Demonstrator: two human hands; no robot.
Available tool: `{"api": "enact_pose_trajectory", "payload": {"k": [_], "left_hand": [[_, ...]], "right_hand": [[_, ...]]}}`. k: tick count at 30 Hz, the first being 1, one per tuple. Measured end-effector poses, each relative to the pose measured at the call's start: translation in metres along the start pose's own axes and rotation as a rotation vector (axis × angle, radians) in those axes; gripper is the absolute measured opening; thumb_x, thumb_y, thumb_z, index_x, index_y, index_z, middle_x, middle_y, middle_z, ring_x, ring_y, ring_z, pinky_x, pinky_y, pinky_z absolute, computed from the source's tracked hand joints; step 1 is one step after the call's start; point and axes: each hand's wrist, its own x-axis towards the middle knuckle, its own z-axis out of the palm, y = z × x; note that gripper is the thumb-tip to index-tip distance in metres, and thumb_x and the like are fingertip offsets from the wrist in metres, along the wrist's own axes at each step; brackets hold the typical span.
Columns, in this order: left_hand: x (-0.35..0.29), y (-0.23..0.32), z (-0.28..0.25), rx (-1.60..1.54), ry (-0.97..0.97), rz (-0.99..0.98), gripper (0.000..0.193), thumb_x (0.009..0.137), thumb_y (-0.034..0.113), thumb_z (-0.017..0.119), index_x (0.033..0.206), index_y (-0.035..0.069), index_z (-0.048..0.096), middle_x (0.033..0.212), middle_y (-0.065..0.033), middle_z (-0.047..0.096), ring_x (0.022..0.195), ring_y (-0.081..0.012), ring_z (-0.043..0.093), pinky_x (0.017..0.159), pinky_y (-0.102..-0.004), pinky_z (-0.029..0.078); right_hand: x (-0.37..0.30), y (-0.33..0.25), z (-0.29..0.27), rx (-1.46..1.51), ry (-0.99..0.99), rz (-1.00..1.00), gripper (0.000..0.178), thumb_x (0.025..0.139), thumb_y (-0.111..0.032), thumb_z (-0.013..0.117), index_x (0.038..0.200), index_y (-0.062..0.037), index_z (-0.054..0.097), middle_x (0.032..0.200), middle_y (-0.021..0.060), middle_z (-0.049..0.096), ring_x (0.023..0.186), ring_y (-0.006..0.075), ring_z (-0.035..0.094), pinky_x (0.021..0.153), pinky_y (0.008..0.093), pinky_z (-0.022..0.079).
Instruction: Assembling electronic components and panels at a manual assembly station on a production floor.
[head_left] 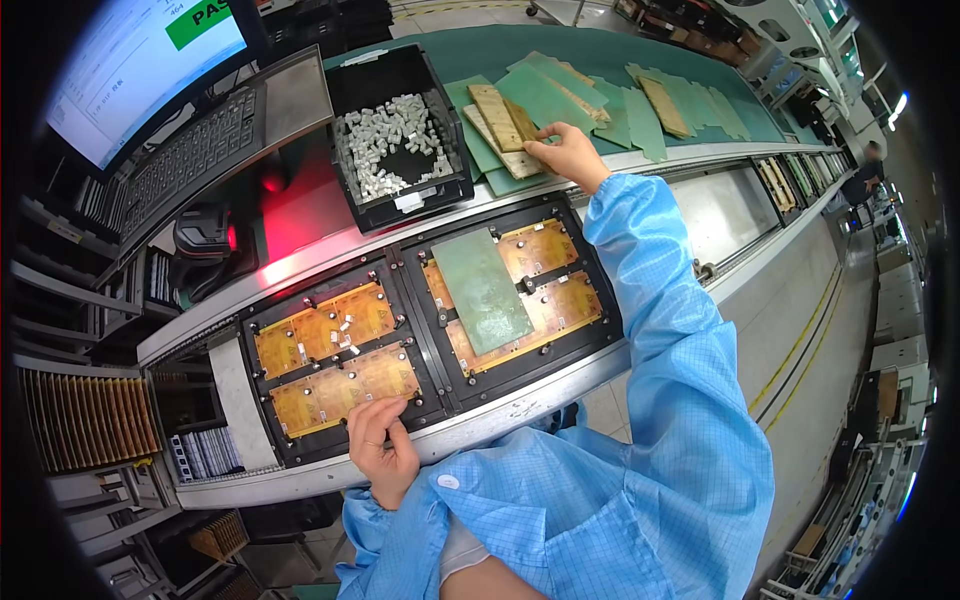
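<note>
Black fixtures (425,345), two, lie at eleven and one o'clock from the half-open, loosely curled left hand (383,440). One black bin (452,140) stands leftward, at the right hand's (568,155) nine o'clock. Four orange panels (335,390) fill the fixtures; one green sheet (480,290) partly covers two. The right hand pinches one tan slat (519,122) at its ten o'clock.

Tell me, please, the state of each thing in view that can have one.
Monitor: on.
Scanner: red light lit.
Bin: open, partly filled with white parts.
Upper left board: some white parts lying loose on it.
Green sheet: lying across the right boards.
Brown strips: lying overlapped.
Right hand: fingers at the brown strips; grip unclear.
Left hand: fingers loosely curled, nothing visibly held.
</note>
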Motion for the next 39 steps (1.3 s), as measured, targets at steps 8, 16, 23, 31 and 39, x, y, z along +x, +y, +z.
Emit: {"api": "enact_pose_trajectory", "payload": {"k": [8,16,23,31,39], "left_hand": [[0.001,-0.003,-0.002,-0.011,-0.015,-0.017,0.031,0.073,-0.015,0.057,0.095,0.000,0.072,0.097,-0.0136,0.071,0.092,-0.0313,0.064,0.087,-0.0382,0.050],[0.004,-0.002,-0.003,-0.026,-0.033,-0.020,0.031,0.073,-0.016,0.057,0.094,0.001,0.072,0.095,-0.0126,0.071,0.091,-0.0305,0.064,0.087,-0.0376,0.050],[0.002,-0.002,-0.005,-0.039,-0.043,-0.039,0.031,0.073,-0.016,0.057,0.094,0.001,0.072,0.095,-0.0127,0.070,0.091,-0.0304,0.064,0.087,-0.0377,0.049],[0.000,-0.001,-0.007,-0.035,-0.049,-0.053,0.029,0.079,-0.016,0.054,0.095,-0.001,0.071,0.096,-0.0132,0.070,0.095,-0.0282,0.063,0.091,-0.0361,0.048],[0.001,0.002,-0.012,0.011,-0.006,-0.033,0.029,0.081,-0.016,0.055,0.101,-0.001,0.070,0.100,-0.0133,0.069,0.096,-0.0289,0.062,0.090,-0.0358,0.048]], "right_hand": [[-0.076,0.001,-0.014,0.106,0.102,-0.176,0.039,0.089,-0.021,0.074,0.119,0.0008,0.063,0.088,0.0039,0.065,0.068,0.0086,0.057,0.064,0.0248,0.048],[-0.201,-0.012,-0.001,-0.196,0.209,-0.370,0.037,0.082,-0.016,0.077,0.116,-0.0045,0.066,0.105,0.0157,0.061,0.097,0.0308,0.057,0.084,0.0379,0.049],[-0.227,-0.006,0.025,-0.275,0.249,-0.319,0.035,0.081,-0.013,0.077,0.114,-0.0054,0.067,0.110,0.0164,0.059,0.101,0.0336,0.055,0.088,0.0396,0.048],[-0.231,-0.004,0.014,-0.419,0.331,-0.311,0.029,0.090,-0.016,0.068,0.117,-0.0069,0.066,0.115,0.0170,0.057,0.105,0.0354,0.052,0.090,0.0438,0.046],[-0.223,0.060,-0.002,-0.212,0.137,0.098,0.036,0.094,-0.006,0.057,0.130,-0.0070,0.057,0.094,0.0204,0.068,0.085,0.0391,0.066,0.075,0.0465,0.051]]}}
